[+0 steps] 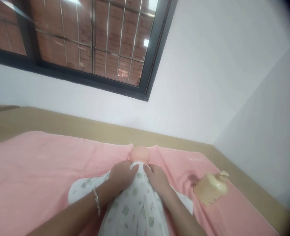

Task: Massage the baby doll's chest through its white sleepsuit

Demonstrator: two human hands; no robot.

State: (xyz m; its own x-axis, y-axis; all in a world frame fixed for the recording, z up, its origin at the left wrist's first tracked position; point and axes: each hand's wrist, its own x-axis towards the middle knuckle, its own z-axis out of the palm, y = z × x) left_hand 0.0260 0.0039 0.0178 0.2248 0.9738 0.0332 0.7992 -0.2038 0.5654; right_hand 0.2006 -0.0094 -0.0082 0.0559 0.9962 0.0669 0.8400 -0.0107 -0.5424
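A white baby garment (135, 203) with small green bear prints lies spread in front of me. Its left side part (79, 190) reaches out past my wrist like a sleeve. At its top edge, a smooth, round, skin-coloured head, like a doll's (140, 154), shows; the body below is hidden by the cloth. My left hand (122, 175), with a bracelet on the wrist, grips the garment's upper edge, thumb on top. Opposite it, my right hand (158, 178) holds the same edge closed between thumb and fingers. The two thumbs are close together, just below the head.
Pink blanket (49, 164) covers the wooden surface (98, 129) under everything. To the right stands a pale yellow pump bottle (211, 188), somewhat tilted in view. Behind are a white wall (184, 82) and a dark-framed window (145, 88) with metal bars.
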